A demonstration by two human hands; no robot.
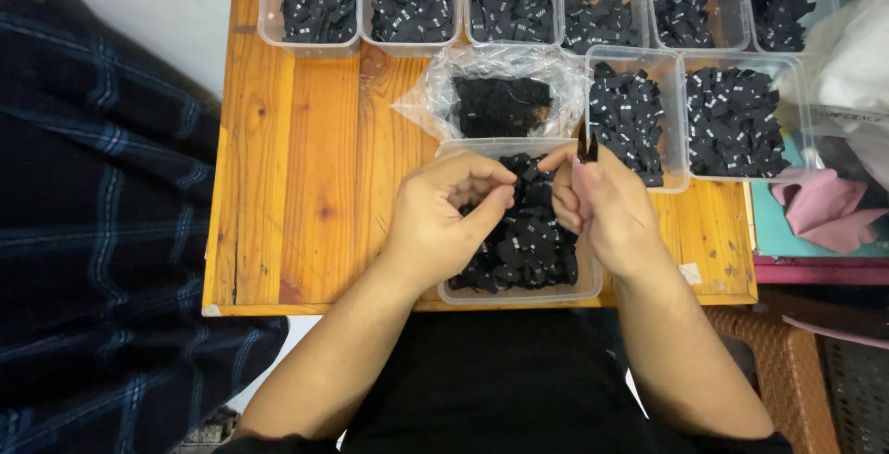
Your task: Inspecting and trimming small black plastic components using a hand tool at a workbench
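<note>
Two hands [519, 208] over label tub [519, 296], wooden table [296, 157], eight tubs behind

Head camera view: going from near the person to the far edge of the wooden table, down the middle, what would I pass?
Left hand and right hand over the nearest clear tub of black tags → crumpled clear plastic bag with black pieces inside → far row of clear tubs filled with black tags, along the wooden table.

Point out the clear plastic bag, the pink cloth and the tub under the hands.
clear plastic bag [435, 93]: head view, on its crinkled left side.
pink cloth [824, 208]: head view, on its folded middle.
tub [519, 295]: head view, on its near rim.
</note>
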